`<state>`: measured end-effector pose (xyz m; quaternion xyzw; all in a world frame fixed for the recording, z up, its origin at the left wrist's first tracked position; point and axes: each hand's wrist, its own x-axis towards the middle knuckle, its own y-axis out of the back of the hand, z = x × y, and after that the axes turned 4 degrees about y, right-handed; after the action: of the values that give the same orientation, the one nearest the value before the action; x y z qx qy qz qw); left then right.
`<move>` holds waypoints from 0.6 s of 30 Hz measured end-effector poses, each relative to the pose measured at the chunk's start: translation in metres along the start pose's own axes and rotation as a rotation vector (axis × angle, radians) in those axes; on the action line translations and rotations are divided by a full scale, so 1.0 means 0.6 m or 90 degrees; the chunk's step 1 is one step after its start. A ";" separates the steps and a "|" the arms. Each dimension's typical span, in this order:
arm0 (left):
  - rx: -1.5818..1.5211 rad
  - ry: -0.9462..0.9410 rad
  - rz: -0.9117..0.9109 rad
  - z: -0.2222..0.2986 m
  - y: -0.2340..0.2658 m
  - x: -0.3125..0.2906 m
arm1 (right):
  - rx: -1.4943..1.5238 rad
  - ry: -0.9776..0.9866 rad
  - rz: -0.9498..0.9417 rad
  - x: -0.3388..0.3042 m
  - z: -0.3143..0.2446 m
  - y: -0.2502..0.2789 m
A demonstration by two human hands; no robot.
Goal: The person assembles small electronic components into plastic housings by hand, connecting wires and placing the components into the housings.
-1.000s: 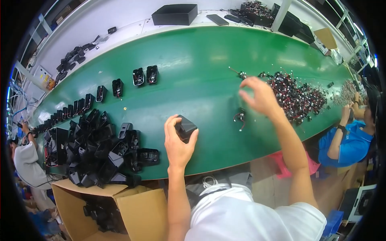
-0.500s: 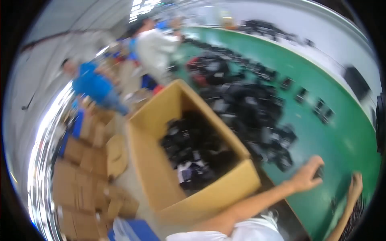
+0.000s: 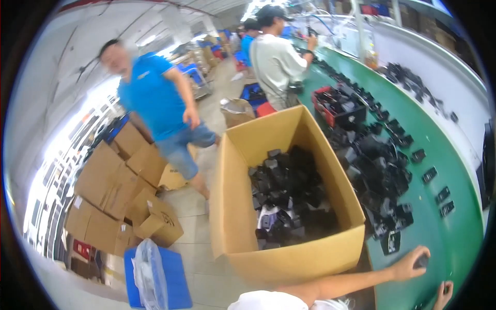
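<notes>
My left hand (image 3: 409, 264) reaches over the green worktable, its fingers closed round a small black plastic part (image 3: 421, 261). To its right, at the lower edge, my right hand (image 3: 443, 296) shows only partly. Its fingers are curled together, and what they hold cannot be made out. A black plastic housing (image 3: 391, 242) lies on the table just beyond my left hand, at the near end of a heap of black parts (image 3: 380, 170). Left of the table stands a large open cardboard box (image 3: 294, 261), partly filled with loose black parts (image 3: 284, 199).
Spaced black pieces (image 3: 429, 174) line the green table (image 3: 429, 222). Farther along is a red crate (image 3: 323, 111) of parts. A person in blue (image 3: 155, 98) walks on the left; another in white (image 3: 271, 64) stands at the table. Cartons (image 3: 98, 178) and a blue bin (image 3: 178, 276) are left.
My view has swung, so the box and table sit differently in the picture. The person in blue appears larger and nearer. My left hand still holds the small black part.
</notes>
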<state>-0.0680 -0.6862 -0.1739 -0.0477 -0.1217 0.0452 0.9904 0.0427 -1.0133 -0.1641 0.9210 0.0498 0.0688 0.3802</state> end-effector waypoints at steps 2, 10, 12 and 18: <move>0.030 -0.093 0.040 -0.007 -0.006 -0.002 | 0.169 0.100 0.023 0.018 0.163 0.021; -0.454 0.180 -0.151 0.099 0.056 -0.027 | 0.597 0.096 0.076 -0.138 -0.343 -0.088; -0.505 0.194 -0.208 0.106 0.034 -0.029 | 0.613 0.162 0.081 -0.163 -0.365 -0.085; -0.505 0.185 -0.319 0.113 0.013 -0.050 | 0.573 0.094 0.193 -0.239 -0.349 -0.103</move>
<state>-0.1142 -0.6761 -0.1163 -0.3962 0.0025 -0.2516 0.8830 -0.1355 -0.8453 -0.0739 0.9836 -0.0336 0.1605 -0.0749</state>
